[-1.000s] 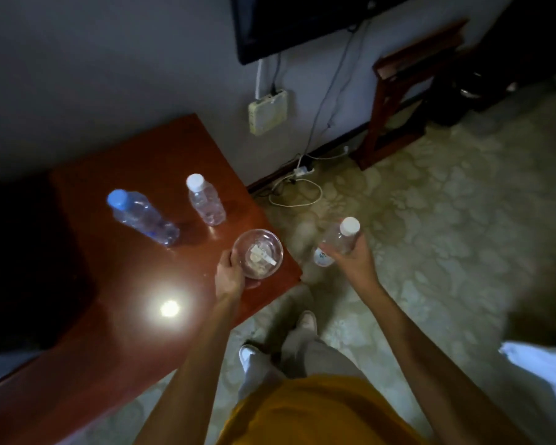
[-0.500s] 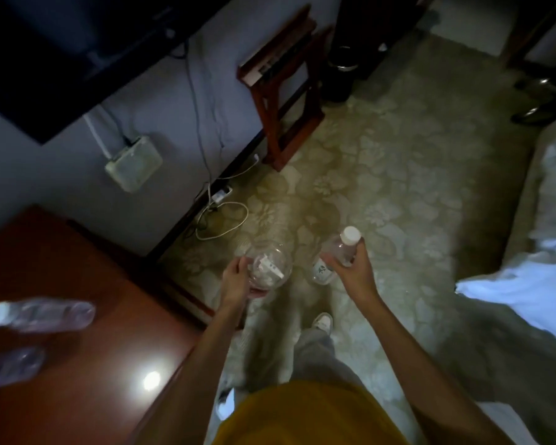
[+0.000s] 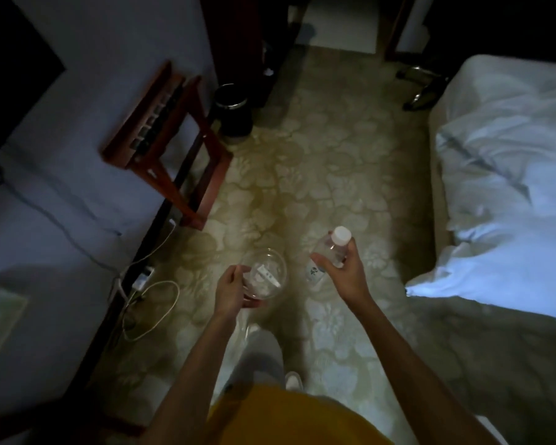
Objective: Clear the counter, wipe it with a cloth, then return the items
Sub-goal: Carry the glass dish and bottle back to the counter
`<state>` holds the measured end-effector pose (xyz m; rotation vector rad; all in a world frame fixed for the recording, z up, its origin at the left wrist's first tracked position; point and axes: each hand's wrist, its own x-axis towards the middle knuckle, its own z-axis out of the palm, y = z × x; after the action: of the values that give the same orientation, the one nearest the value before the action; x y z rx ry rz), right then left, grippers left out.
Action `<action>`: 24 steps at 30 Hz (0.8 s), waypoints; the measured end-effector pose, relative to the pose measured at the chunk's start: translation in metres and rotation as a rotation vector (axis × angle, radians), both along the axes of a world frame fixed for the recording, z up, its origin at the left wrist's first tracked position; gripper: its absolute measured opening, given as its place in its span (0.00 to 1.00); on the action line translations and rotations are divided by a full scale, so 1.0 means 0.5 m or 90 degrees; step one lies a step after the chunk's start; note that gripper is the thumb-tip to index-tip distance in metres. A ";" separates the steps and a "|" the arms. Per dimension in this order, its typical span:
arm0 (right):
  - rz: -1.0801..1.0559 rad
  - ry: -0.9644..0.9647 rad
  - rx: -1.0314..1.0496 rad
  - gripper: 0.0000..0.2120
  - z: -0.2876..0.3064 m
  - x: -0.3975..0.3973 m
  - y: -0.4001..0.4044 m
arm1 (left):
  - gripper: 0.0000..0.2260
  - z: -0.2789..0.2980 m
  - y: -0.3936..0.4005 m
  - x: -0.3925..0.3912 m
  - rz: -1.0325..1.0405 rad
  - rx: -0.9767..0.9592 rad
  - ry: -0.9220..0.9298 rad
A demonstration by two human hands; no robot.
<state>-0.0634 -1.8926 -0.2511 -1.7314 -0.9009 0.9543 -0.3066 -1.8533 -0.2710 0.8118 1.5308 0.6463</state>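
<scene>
- the left hand (image 3: 231, 292) grips a clear round glass bowl (image 3: 265, 273) from its near left side, fingers curled under the base and thumb on the rim; this likely keeps it level so the small white packets (image 3: 264, 279) lying inside do not slide out.
- the right hand (image 3: 344, 274) is wrapped around a small clear plastic bottle with a white cap (image 3: 329, 252), cap pointing up and far, label end low; gripping the middle looks like a plain carrying hold.
- both things are in the air over the pale patterned floor (image 3: 318, 175), near the middle of the view, apart from each other; the counter is not in view.
- judging by this, the clearing step is in hand, and the white-sheeted bed (image 3: 501, 187) on the right may be where they get put down, though that is only a guess.
- a red-brown wooden folding rack (image 3: 170, 139) leans on the left wall, with a dark round bin (image 3: 233, 110) beyond it.
- the room is dim; the print on the packets and bottle label cannot be read, and how full the bottle is is hard to tell.
- no cloth shows clearly; the far doorway and left edge are lost in shadow.
</scene>
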 end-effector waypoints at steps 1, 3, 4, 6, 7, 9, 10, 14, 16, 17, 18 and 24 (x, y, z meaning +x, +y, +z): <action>-0.015 -0.002 0.002 0.24 -0.005 0.021 0.024 | 0.14 -0.012 0.039 0.023 -0.013 -0.001 0.007; -0.051 -0.015 0.001 0.24 -0.012 0.064 0.079 | 0.14 -0.035 0.124 0.070 -0.038 -0.010 0.013; -0.069 -0.019 0.000 0.25 -0.015 0.091 0.113 | 0.14 -0.047 0.174 0.099 -0.052 -0.012 0.007; -0.097 -0.025 0.003 0.25 -0.022 0.144 0.187 | 0.14 -0.065 0.274 0.157 -0.086 -0.010 0.004; -0.109 -0.032 0.000 0.25 -0.022 0.168 0.226 | 0.14 -0.067 0.324 0.185 -0.102 -0.011 0.001; -0.134 -0.040 -0.023 0.28 -0.015 0.222 0.313 | 0.15 -0.054 0.432 0.245 -0.117 -0.026 -0.006; -0.142 -0.040 -0.028 0.30 -0.009 0.247 0.352 | 0.15 -0.044 0.479 0.271 -0.123 -0.027 -0.012; -0.177 -0.030 -0.020 0.31 0.035 0.344 0.522 | 0.15 0.009 0.684 0.372 -0.163 -0.009 -0.022; -0.199 -0.016 -0.023 0.28 0.054 0.385 0.598 | 0.14 0.033 0.777 0.419 -0.180 -0.001 -0.010; -0.209 -0.017 -0.023 0.28 0.059 0.407 0.636 | 0.14 0.041 0.823 0.444 -0.190 0.005 -0.012; -0.217 -0.012 -0.022 0.29 0.062 0.427 0.674 | 0.14 0.046 0.867 0.468 -0.197 0.009 -0.014; -0.228 -0.006 -0.023 0.28 0.023 0.582 0.922 | 0.13 0.019 1.121 0.638 -0.210 0.000 -0.023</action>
<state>0.2278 -1.4318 -0.2398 -1.8500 -0.5546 0.7270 0.0122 -1.2928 -0.2615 1.0206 1.3240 0.4146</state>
